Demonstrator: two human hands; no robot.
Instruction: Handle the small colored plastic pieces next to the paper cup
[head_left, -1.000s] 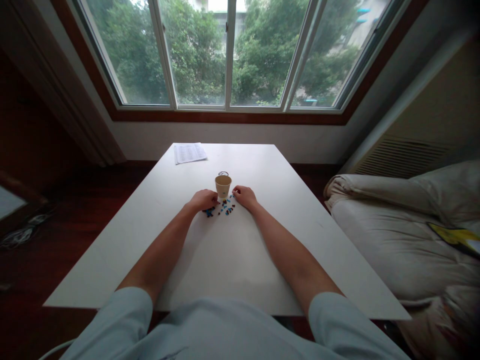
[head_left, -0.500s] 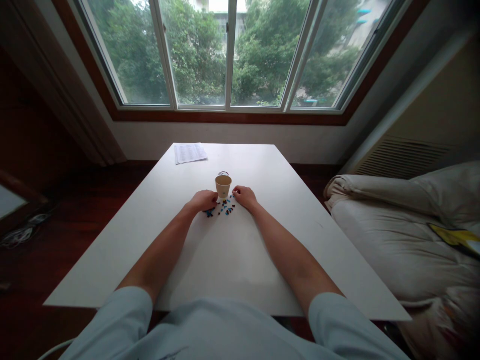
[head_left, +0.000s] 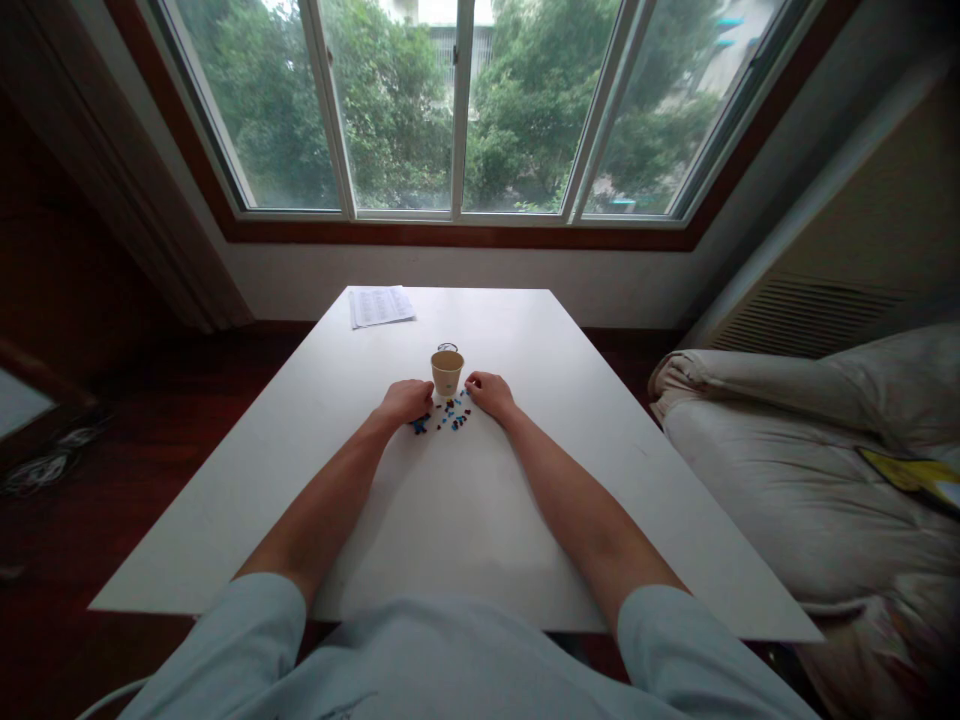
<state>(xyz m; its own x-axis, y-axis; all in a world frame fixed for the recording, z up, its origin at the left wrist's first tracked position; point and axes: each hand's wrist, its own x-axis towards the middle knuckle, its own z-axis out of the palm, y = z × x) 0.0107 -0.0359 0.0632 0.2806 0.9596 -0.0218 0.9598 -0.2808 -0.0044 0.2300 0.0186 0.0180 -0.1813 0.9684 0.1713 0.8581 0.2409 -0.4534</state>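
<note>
A tan paper cup (head_left: 447, 375) stands upright on the white table (head_left: 450, 520), its mouth facing up; its bottom inside cannot be seen. Just in front of it lie several tiny blue and dark brown pieces (head_left: 453, 413), too small to name. Left of the cup, my left hand (head_left: 409, 399) rests with curled fingers over a small cluster of blue and dark pieces (head_left: 420, 424). On the cup's right side, my right hand (head_left: 489, 391) lies with thumb and forefinger drawn together near the loose pieces. What either hand holds, if anything, is too small to make out.
Behind the cup lies a thin dark looped item (head_left: 448, 347). Printed sheets of paper (head_left: 381, 306) lie at the table's far left corner. A padded sofa (head_left: 735, 470) stands to the right, and a wide window (head_left: 457, 130) is beyond the table.
My left hand has shifted very slightly and its fingers have moved a little over the left cluster. My right hand and the cup have stayed in place.
</note>
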